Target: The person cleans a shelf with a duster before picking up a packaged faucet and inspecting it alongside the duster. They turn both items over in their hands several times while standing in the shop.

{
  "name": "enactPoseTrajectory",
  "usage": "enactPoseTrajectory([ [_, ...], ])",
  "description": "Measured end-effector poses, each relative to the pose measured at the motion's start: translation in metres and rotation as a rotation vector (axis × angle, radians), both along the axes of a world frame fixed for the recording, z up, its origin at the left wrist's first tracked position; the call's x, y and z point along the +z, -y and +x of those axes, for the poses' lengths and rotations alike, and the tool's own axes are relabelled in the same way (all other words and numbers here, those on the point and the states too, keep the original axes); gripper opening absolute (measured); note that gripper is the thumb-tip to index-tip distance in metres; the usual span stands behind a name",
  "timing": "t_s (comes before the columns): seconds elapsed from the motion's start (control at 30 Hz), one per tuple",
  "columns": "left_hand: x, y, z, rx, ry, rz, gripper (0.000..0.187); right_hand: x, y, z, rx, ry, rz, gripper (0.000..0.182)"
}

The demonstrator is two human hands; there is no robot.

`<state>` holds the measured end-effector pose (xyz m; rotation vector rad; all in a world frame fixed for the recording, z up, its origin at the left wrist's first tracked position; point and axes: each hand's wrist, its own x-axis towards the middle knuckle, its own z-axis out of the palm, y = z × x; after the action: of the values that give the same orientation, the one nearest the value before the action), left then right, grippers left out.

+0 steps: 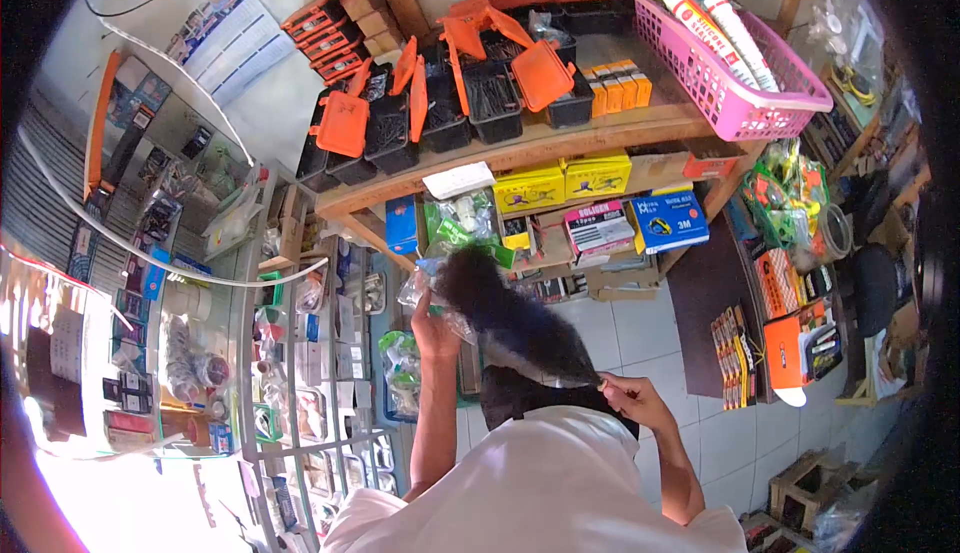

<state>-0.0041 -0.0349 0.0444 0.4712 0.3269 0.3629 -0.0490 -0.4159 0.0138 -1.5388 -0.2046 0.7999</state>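
A dark, fluffy feather duster [520, 328], blurred by motion, stretches across the middle of the view in front of my body. My right hand [636, 401] is closed round its thin end. Farther left, my left hand [435, 331] is raised, with its fingers at a clear plastic bag [408, 288] that it seems to pinch. The duster's far end is beside those fingers and covers part of the shelf behind. Just beyond it, a green and clear packet [465, 221] lies on the lower shelf.
Black bins [490, 103] with orange lids and a pink basket [740, 83] of sealant tubes stand on the upper shelf. Below are yellow boxes [565, 181] and a blue 3M box [672, 223]. A glass display case [255, 353] is at left, orange packs [738, 358] at right.
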Motion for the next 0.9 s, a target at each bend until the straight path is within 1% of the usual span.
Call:
enactPoseTrajectory([
  [0.03, 0.006, 0.001, -0.001, 0.0, 0.014, 0.004, 0.044, -0.008, -0.001, -0.001, -0.02, 0.022, 0.031, 0.036],
  [0.07, 0.01, 0.0, -0.002, 0.001, 0.032, 0.011, 0.042, -0.012, 0.004, 0.001, 0.068, -0.058, 0.033, 0.036],
  [0.13, -0.013, -0.016, 0.003, -0.032, 0.131, 0.021, 0.041, 0.001, -0.001, -0.001, 0.128, 0.133, 0.048, 0.037],
  [0.17, -0.005, -0.013, 0.003, -0.019, 0.179, -0.004, 0.044, 0.009, 0.0, 0.001, 0.186, 0.095, 0.02, 0.037],
  [0.2, 0.009, -0.008, 0.003, -0.007, 0.227, -0.03, 0.046, 0.016, -0.005, 0.001, 0.117, 0.151, 0.097, 0.034],
  [0.27, 0.048, -0.002, -0.003, -0.045, 0.088, -0.054, 0.047, 0.008, -0.003, 0.002, 0.004, -0.052, 0.137, 0.029],
  [0.3, 0.028, -0.009, 0.004, 0.035, 0.121, 0.036, 0.048, 0.006, -0.002, 0.002, 0.013, -0.044, 0.136, 0.029],
  [0.33, 0.002, -0.029, 0.004, -0.169, 0.326, -0.154, 0.047, 0.005, 0.0, 0.004, 0.033, -0.054, 0.158, 0.028],
  [0.4, 0.036, -0.012, 0.001, -0.097, 0.161, -0.122, 0.046, 0.008, 0.002, 0.008, 0.054, -0.061, 0.179, 0.027],
  [0.43, 0.03, -0.017, 0.001, -0.095, 0.167, -0.122, 0.046, 0.013, 0.004, 0.01, 0.07, -0.028, 0.135, 0.027],
  [0.47, 0.037, -0.018, 0.001, -0.135, 0.169, -0.175, 0.046, 0.018, 0.005, 0.012, 0.086, 0.005, 0.09, 0.028],
  [0.5, 0.043, -0.017, 0.002, -0.175, 0.171, -0.227, 0.046, 0.021, 0.006, 0.013, 0.028, 0.035, 0.12, 0.029],
  [0.53, 0.046, -0.008, 0.0, -0.088, 0.245, -0.185, 0.047, 0.022, 0.005, 0.015, 0.031, 0.038, 0.117, 0.029],
  [0.57, 0.049, -0.004, 0.001, -0.038, 0.222, -0.123, 0.048, 0.021, 0.005, 0.015, 0.001, 0.004, 0.122, 0.03],
  [0.6, 0.05, -0.001, 0.001, 0.01, 0.199, -0.06, 0.049, 0.02, 0.006, 0.015, -0.03, -0.03, 0.126, 0.032],
  [0.63, 0.048, -0.001, 0.001, 0.011, 0.203, -0.063, 0.049, 0.017, 0.007, 0.016, -0.029, -0.026, 0.123, 0.032],
  [0.7, 0.049, 0.0, -0.001, -0.043, 0.252, 0.01, 0.05, 0.012, 0.009, 0.016, 0.139, 0.071, 0.131, 0.034],
  [0.73, 0.05, 0.001, 0.0, -0.045, 0.256, 0.011, 0.05, 0.01, 0.006, 0.016, 0.137, 0.076, 0.132, 0.034],
  [0.8, 0.062, 0.008, 0.002, 0.005, 0.219, 0.014, 0.048, 0.011, -0.002, 0.016, -0.001, 0.028, 0.189, 0.035],
  [0.87, 0.048, 0.002, 0.004, 0.014, 0.196, 0.036, 0.048, 0.015, -0.005, 0.018, 0.045, 0.026, 0.209, 0.035],
  [0.9, 0.037, -0.003, 0.007, -0.067, 0.254, -0.019, 0.048, 0.017, -0.006, 0.02, 0.09, 0.023, 0.231, 0.034],
])
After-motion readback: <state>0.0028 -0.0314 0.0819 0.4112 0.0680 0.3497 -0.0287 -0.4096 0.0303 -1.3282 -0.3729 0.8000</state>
